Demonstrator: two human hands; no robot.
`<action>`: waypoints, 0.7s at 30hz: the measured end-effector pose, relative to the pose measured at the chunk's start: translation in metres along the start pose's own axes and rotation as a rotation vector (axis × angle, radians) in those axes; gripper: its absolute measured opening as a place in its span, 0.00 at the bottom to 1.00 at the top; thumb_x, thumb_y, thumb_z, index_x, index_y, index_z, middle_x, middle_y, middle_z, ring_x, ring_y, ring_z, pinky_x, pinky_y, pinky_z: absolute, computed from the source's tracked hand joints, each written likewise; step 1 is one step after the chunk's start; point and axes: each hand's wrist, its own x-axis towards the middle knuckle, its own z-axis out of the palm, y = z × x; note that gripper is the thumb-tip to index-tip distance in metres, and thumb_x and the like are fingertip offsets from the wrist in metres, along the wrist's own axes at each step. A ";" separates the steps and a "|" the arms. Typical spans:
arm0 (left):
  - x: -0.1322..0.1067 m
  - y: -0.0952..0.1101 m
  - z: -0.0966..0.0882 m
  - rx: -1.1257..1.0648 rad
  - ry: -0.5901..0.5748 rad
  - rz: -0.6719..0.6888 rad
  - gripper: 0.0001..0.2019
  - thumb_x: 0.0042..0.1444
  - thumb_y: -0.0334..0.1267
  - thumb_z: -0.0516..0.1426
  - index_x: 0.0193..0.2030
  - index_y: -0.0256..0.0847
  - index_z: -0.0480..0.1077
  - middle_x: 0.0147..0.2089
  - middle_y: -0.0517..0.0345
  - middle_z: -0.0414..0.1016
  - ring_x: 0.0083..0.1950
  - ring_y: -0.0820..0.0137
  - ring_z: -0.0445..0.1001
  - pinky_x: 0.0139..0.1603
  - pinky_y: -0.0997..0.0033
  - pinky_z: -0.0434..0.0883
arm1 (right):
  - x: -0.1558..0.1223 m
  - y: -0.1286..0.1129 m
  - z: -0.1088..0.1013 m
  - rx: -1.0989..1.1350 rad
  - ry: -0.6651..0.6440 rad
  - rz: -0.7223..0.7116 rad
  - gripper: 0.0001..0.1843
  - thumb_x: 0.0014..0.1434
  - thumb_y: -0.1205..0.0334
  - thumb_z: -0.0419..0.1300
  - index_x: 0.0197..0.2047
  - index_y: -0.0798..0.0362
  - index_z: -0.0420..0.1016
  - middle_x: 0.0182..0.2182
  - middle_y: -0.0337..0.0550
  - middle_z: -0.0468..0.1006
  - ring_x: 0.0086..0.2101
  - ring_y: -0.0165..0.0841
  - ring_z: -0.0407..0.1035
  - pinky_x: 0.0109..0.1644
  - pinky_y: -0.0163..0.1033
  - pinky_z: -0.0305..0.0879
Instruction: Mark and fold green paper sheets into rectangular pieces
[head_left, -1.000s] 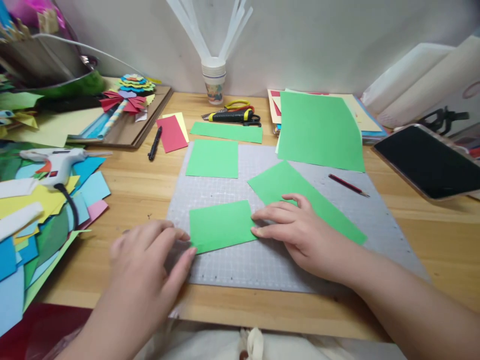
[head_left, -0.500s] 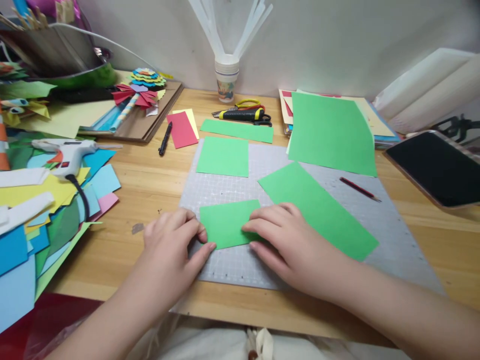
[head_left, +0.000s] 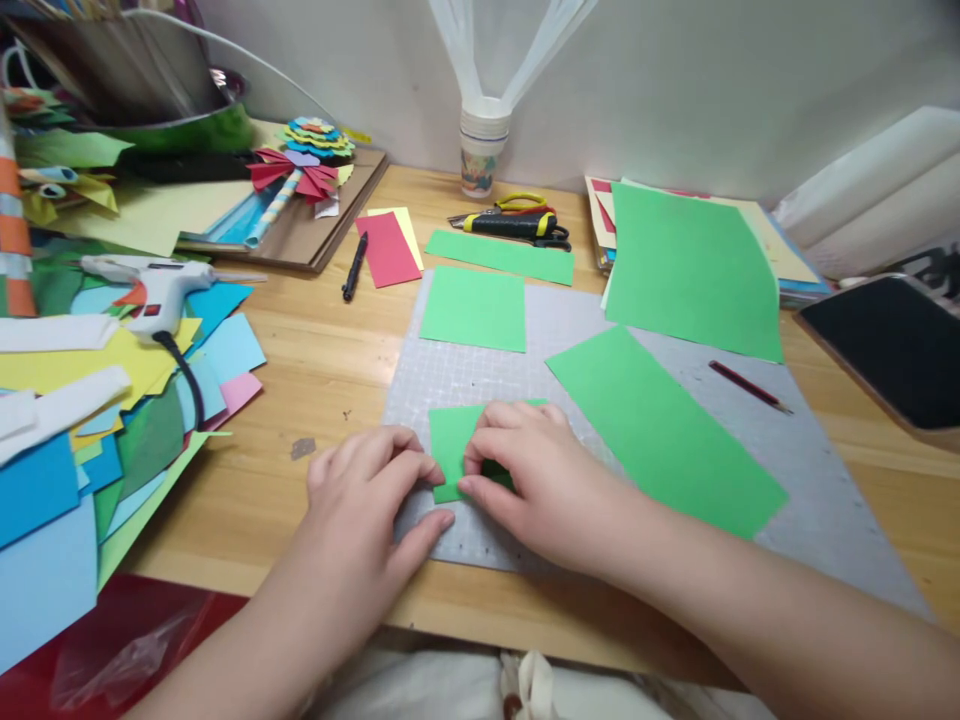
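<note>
A small green paper rectangle (head_left: 448, 435) lies on the grey cutting mat (head_left: 412, 375) close to its near edge, partly covered by my right hand (head_left: 536, 465). The thumb and forefinger of that hand pinch the paper's near edge. A narrow line, like a crease, runs along this edge. At the paper's left side rests my left hand (head_left: 375, 490), forefinger against the edge, thumb apart on the mat. Beyond them are a green paper square (head_left: 474, 308) and a thin green strip (head_left: 499, 256). To the right lies a long green paper piece (head_left: 664, 430), slanted.
A red-and-black pencil (head_left: 750, 387) and a large green sheet (head_left: 694, 270) lie right; a dark tablet (head_left: 889, 345) is beyond. At the back are a utility knife (head_left: 499, 226) and paper cups (head_left: 478, 160). A glue gun (head_left: 161, 290) tops coloured scraps left.
My right hand has moved left over the small green paper to pinch nearer its left end. My left thumb has come off the paper's corner. The view has shifted slightly.
</note>
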 end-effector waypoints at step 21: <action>-0.002 -0.004 0.003 0.023 0.022 0.026 0.11 0.57 0.43 0.60 0.47 0.49 0.71 0.50 0.56 0.71 0.53 0.58 0.68 0.53 0.53 0.59 | 0.003 0.001 0.004 -0.036 0.010 -0.017 0.06 0.60 0.68 0.60 0.31 0.52 0.75 0.34 0.41 0.72 0.40 0.36 0.64 0.44 0.44 0.51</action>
